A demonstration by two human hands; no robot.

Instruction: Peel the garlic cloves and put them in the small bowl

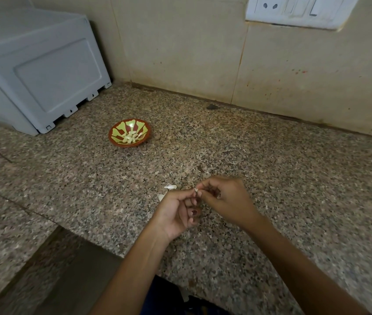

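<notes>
With the left hand (176,210) and right hand (223,198) both pinching one garlic clove (196,190) above the counter (294,178), a weak grip could drop it short of the small bowl (129,133).

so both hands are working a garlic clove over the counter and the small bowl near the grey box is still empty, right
Not quite. The small bowl is not empty: the head view shows a heap of peeled cloves in it. The rest holds: the left hand and right hand pinch a garlic clove over the counter, and the bowl sits near the grey box.
</notes>
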